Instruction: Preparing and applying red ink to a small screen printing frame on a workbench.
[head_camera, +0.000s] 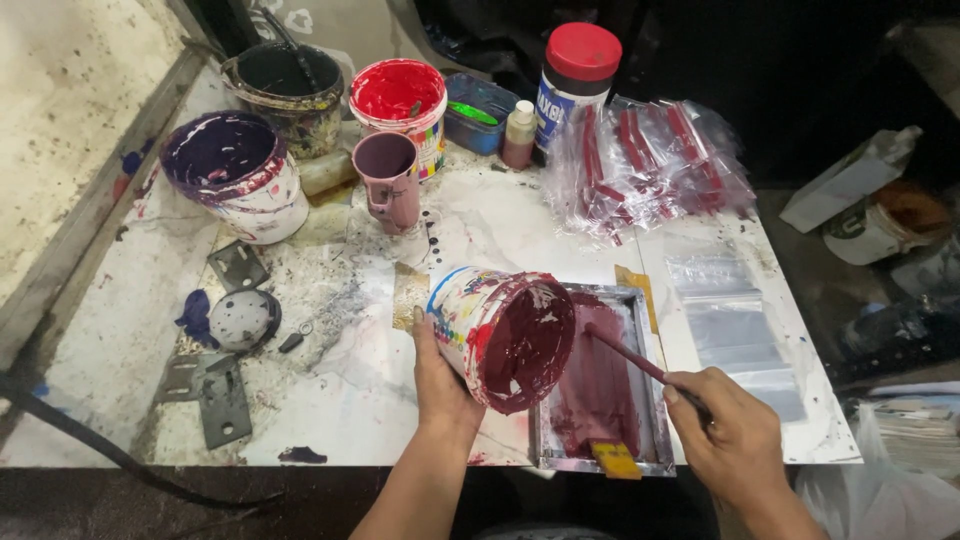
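Left hand (440, 385) tips paint tub (497, 335) over metal tray (650, 330); right hand (735, 435) holds stick (630, 358).

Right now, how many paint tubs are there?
4: a maroon tub tipped in the left hand, a purple tub far left, a dark tub and a red tub behind.

I see two bare forearms coming up from the near edge of the picture, one left of centre and one at the right. Neither shows a sleeve, glove, watch, ring or bracelet. My left hand (441, 385) is seen from the back, with the thumb side towards the far edge. My right hand (732, 432) also shows its back, knuckles rounded. I can make out short fingernails on the right hand. I cannot tell whether any paint marks them.
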